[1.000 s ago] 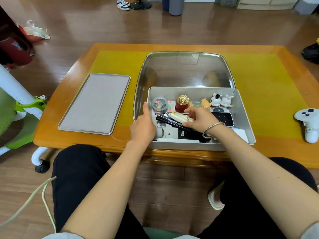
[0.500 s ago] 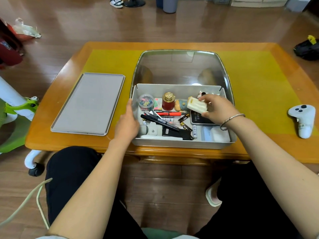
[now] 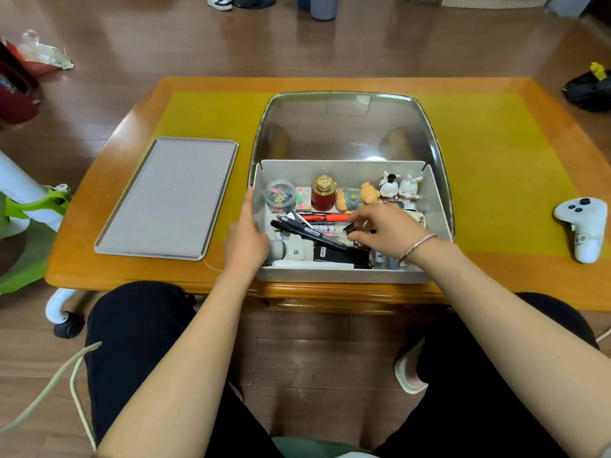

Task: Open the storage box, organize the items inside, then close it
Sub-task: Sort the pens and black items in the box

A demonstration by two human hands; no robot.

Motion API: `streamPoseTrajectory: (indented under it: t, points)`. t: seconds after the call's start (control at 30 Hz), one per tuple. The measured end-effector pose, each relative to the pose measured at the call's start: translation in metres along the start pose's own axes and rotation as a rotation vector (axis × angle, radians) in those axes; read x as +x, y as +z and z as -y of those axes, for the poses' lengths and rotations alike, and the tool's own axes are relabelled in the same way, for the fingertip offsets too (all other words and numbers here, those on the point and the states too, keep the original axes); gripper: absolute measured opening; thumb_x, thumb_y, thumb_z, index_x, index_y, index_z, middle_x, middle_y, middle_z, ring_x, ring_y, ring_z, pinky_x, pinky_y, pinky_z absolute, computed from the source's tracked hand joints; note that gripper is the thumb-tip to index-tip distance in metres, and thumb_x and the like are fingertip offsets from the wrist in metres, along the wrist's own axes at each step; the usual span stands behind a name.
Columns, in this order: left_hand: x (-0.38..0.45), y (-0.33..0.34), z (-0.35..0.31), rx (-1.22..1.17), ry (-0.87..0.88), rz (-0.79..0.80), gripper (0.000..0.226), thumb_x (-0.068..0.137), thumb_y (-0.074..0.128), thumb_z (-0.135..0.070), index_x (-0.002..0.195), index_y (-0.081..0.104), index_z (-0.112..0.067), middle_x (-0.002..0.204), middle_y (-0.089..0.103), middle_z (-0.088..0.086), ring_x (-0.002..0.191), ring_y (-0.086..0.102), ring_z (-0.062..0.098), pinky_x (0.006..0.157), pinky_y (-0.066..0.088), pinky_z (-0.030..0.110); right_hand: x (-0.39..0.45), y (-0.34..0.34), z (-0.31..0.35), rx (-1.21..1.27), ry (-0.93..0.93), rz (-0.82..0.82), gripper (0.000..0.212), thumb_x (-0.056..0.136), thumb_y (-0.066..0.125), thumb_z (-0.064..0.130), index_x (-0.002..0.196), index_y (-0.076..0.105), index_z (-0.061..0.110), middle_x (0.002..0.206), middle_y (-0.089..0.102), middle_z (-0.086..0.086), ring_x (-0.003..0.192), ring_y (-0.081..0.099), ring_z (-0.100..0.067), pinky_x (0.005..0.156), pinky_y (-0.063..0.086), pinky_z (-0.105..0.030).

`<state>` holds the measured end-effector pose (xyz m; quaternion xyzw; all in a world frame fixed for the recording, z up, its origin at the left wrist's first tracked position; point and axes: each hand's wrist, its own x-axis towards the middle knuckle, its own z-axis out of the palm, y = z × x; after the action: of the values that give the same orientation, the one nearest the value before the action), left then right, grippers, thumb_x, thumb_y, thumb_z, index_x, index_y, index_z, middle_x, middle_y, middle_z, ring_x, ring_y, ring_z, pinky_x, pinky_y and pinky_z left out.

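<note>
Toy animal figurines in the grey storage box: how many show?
3: an orange bear-like figurine lying along the back wall, and two small white rabbit figurines standing right of it. Others may be hidden under the right hand.

Open grey storage box (image 3: pixel 344 275) at table's near edge, clear lid (image 3: pixel 350 123) upright behind, cluttered inside

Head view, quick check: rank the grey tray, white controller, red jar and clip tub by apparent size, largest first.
1. grey tray
2. white controller
3. red jar and clip tub: look about alike, so I won't rank them.
</note>
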<state>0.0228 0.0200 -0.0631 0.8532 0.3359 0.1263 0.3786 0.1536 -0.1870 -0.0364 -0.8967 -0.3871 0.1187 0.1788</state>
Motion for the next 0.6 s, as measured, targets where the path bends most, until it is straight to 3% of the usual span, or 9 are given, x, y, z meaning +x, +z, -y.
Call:
streamPoseTrajectory:
  t: [0.1,0.17,0.23,0.27,0.4,0.47,0.53,0.6]
  points:
    - [-0.007,0.006,-0.002,-0.101,-0.012,-0.019,0.074,0.091,0.044,0.007,0.152,0.019,-0.028,0.097,0.057,0.002,0.071,0.052,0.008,0.053,0.039,0.019,0.003,0.012,0.018,-0.003,-0.063,0.098,0.025,0.081,0.07,0.034,0.101,0.067,0.019,0.089,0.067,0.004,0.078,0.057,-0.013,0.076,0.051,-0.032]
    - [-0.009,0.008,-0.004,-0.167,-0.025,-0.028,0.072,0.091,0.045,0.009,0.151,0.023,-0.024,0.122,0.057,0.006,0.099,0.058,0.017,0.075,0.053,0.029,0.007,0.017,0.024,-0.033,-0.072,0.143,0.029,0.077,0.073,0.037,0.099,0.066,0.018,0.087,0.065,0.003,0.08,0.058,-0.016,0.073,0.051,-0.033]
    - [-0.01,0.007,-0.005,-0.157,0.019,-0.067,0.065,0.091,0.046,0.008,0.148,0.03,-0.02,0.141,0.045,0.004,0.126,0.045,0.019,0.1,0.043,0.028,0.014,0.019,0.025,-0.062,-0.044,0.162,0.027,0.079,0.072,0.035,0.099,0.063,0.02,0.088,0.063,0.004,0.085,0.059,-0.017,0.074,0.051,-0.031]
    - [-0.011,0.006,-0.005,-0.106,0.076,-0.109,0.061,0.091,0.047,0.007,0.145,0.035,-0.018,0.143,0.041,0.004,0.131,0.038,0.018,0.103,0.036,0.025,0.017,0.019,0.024,-0.074,-0.02,0.155,0.023,0.081,0.07,0.033,0.099,0.063,0.02,0.089,0.063,0.004,0.087,0.06,-0.018,0.075,0.05,-0.03]
    - [-0.012,-0.004,-0.007,0.298,0.38,-0.193,0.045,0.086,0.065,-0.01,0.128,0.053,-0.021,0.129,0.05,0.003,0.12,0.037,0.021,0.097,0.031,0.033,0.023,0.016,0.018,-0.085,0.07,0.039,0.022,0.083,0.068,0.027,0.102,0.063,0.018,0.106,0.062,-0.003,0.099,0.059,-0.023,0.086,0.05,-0.036]
    - [-0.011,-0.009,-0.008,0.396,0.474,-0.081,0.035,0.084,0.07,-0.023,0.117,0.06,-0.026,0.12,0.059,-0.002,0.109,0.036,0.014,0.086,0.026,0.031,0.02,0.012,0.014,-0.073,0.064,0.025,0.022,0.08,0.072,0.028,0.097,0.062,0.017,0.102,0.061,-0.002,0.097,0.059,-0.023,0.085,0.05,-0.038]
    - [-0.009,-0.013,-0.008,0.414,0.506,0.061,0.028,0.081,0.073,-0.033,0.108,0.065,-0.028,0.109,0.064,-0.005,0.093,0.027,0.005,0.075,0.019,0.029,0.015,0.007,0.007,-0.089,0.053,0.079,0.02,0.077,0.075,0.03,0.086,0.06,0.021,0.084,0.058,0.006,0.088,0.06,-0.021,0.078,0.051,-0.034]
    - [-0.006,-0.016,-0.009,0.528,0.479,0.197,0.031,0.079,0.073,-0.042,0.107,0.065,-0.032,0.108,0.065,-0.008,0.098,0.031,0.008,0.072,0.016,0.03,0.01,0.003,0.001,-0.147,0.064,0.2,0.022,0.073,0.077,0.035,0.081,0.059,0.025,0.072,0.054,0.012,0.078,0.059,-0.017,0.072,0.05,-0.03]
